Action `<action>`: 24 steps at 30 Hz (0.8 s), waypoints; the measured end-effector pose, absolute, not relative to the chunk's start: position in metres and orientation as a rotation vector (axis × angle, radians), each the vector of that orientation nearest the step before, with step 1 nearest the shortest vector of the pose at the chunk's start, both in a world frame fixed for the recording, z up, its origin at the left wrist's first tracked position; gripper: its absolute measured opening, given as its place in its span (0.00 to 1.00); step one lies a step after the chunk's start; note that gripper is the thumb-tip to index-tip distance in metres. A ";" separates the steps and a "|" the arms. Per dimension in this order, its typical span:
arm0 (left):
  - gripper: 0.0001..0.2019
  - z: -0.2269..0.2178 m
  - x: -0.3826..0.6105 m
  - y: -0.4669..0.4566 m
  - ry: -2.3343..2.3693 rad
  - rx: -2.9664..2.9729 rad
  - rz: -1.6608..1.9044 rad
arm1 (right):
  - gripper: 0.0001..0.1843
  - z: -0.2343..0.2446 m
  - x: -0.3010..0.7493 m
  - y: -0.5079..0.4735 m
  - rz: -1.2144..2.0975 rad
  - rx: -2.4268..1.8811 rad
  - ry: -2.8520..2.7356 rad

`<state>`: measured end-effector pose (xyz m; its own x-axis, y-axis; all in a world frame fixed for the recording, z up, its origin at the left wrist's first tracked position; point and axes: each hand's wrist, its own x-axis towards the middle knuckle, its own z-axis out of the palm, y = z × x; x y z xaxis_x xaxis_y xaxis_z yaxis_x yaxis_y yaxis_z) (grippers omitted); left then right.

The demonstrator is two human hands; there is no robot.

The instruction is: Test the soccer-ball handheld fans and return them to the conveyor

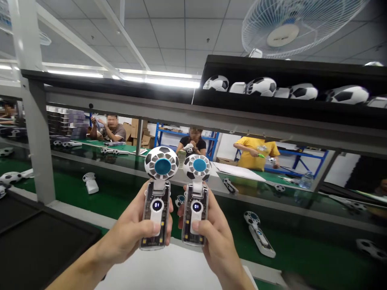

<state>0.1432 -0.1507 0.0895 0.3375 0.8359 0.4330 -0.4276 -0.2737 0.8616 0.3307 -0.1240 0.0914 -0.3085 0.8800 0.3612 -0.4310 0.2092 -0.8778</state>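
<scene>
My left hand (131, 233) is wrapped round a small hand-held fan (157, 201) with a football-patterned head, a blue centre and a clear handle; its thumb presses the white button under a lit "01" display. My right hand (216, 235) grips a second, matching fan (196, 203) the same way, thumb on its button. Both fans stand upright, side by side, raised in front of me above a white sheet (169, 268).
A green conveyor belt (296, 245) runs across with more football fans lying on it (259, 233) (90, 183). A black tray (36, 237) sits at my left. Football-patterned parts line a dark shelf overhead (290, 90). Other people work at benches beyond; a grey post (36, 133) stands left.
</scene>
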 end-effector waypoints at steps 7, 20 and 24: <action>0.16 0.087 0.146 -0.151 0.462 1.298 1.288 | 0.47 0.091 0.332 -0.128 1.396 -0.481 -1.319; 0.20 0.086 0.150 -0.153 0.465 1.201 1.275 | 0.45 0.088 0.332 -0.126 1.378 -0.457 -1.356; 0.18 0.088 0.154 -0.155 0.496 1.149 1.323 | 0.42 0.089 0.331 -0.125 1.411 -0.443 -1.331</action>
<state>0.1536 -0.1545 0.0880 0.2487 0.9184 0.3078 -0.4892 -0.1552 0.8582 0.3310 -0.1254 0.0886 -0.3372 0.8573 0.3891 -0.4381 0.2230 -0.8708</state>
